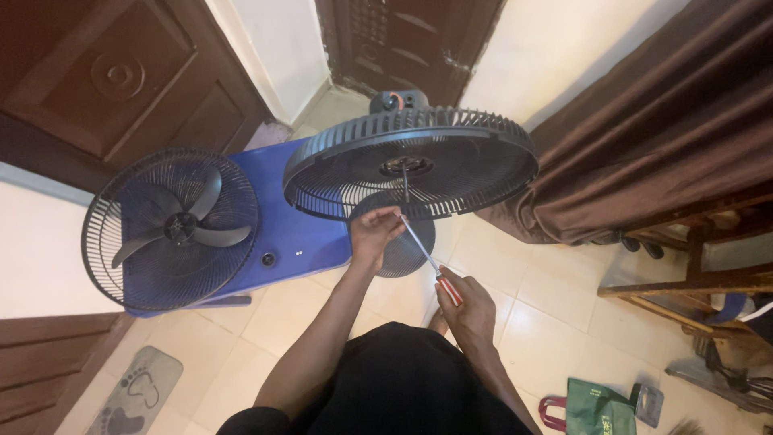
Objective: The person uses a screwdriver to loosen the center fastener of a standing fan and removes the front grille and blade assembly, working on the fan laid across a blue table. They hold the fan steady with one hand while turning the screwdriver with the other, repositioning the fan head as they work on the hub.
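Observation:
A black fan's rear grille (411, 161) with its motor shaft tilts toward me in the middle of the view. My left hand (374, 234) reaches up to the grille's lower rim, fingers pinched near the screwdriver tip. My right hand (467, 310) grips the red-and-white handle of a screwdriver (425, 254), whose shaft points up-left to the grille's edge. The detached front grille with the black fan blade (171, 228) leans against a blue box (294, 225) at the left.
The round fan base (407, 246) stands on the tiled floor below the grille. A brown curtain (644, 129) hangs on the right, above a wooden frame (692, 282). A green bag (600, 407) lies at bottom right, a grey foot mat (137, 395) at bottom left.

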